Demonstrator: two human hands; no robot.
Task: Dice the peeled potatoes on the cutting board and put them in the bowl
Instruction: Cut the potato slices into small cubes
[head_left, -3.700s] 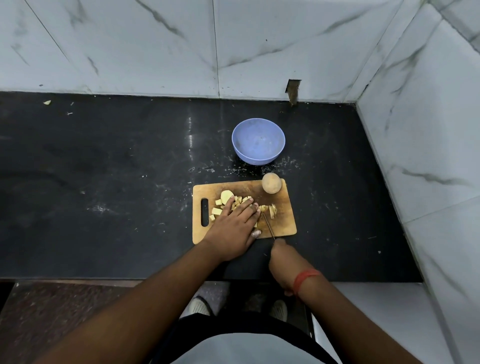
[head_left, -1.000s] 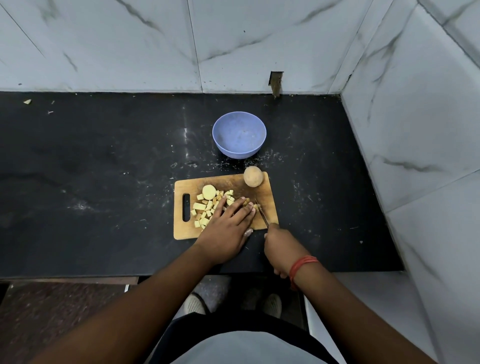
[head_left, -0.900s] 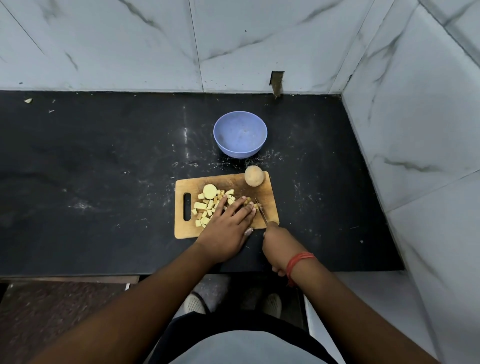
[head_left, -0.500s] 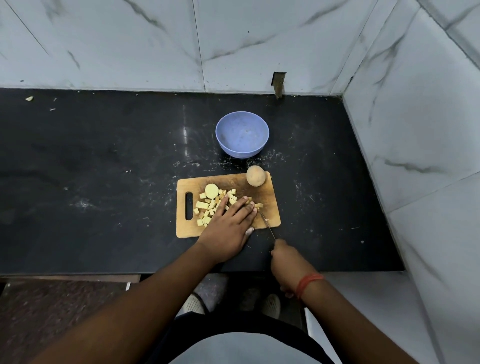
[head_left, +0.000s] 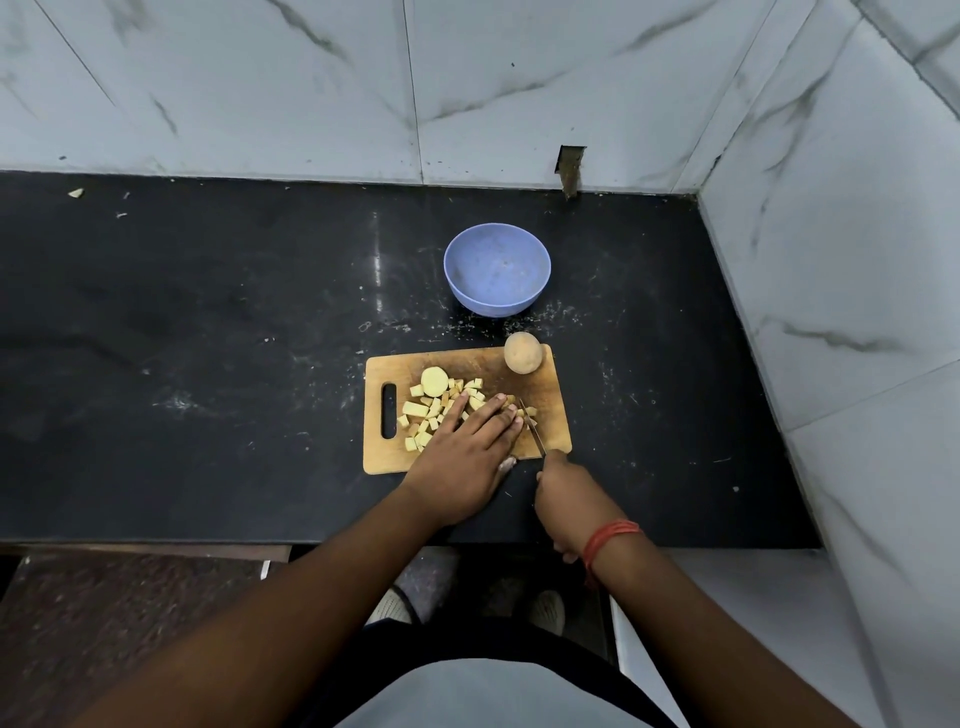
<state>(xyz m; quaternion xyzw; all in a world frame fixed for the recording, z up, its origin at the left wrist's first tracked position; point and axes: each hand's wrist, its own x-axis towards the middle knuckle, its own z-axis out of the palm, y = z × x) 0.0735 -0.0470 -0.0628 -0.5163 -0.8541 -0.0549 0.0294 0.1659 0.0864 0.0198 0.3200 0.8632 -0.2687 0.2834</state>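
A wooden cutting board (head_left: 545, 395) lies on the black counter. Yellow potato pieces (head_left: 431, 408) are scattered over its left half, with one round slice (head_left: 434, 381) among them. A whole peeled potato (head_left: 522, 353) sits at the board's far right corner. My left hand (head_left: 467, 452) lies flat, fingers pressing down potato pieces at the board's middle. My right hand (head_left: 566, 493) grips a knife (head_left: 532, 431) whose thin blade rests on the board just right of my left fingertips. Behind the board stands an empty blue bowl (head_left: 497, 269).
White marble walls close the counter at the back and right (head_left: 831, 260). The counter's front edge (head_left: 208, 540) runs just below my hands. A small scrap (head_left: 76, 193) lies at the far left back. My shoes show on the floor below.
My right hand has pushed the knife forward again after drawing it back half a second ago. Since 3.7 s ago more small dice lie on the board's left half.
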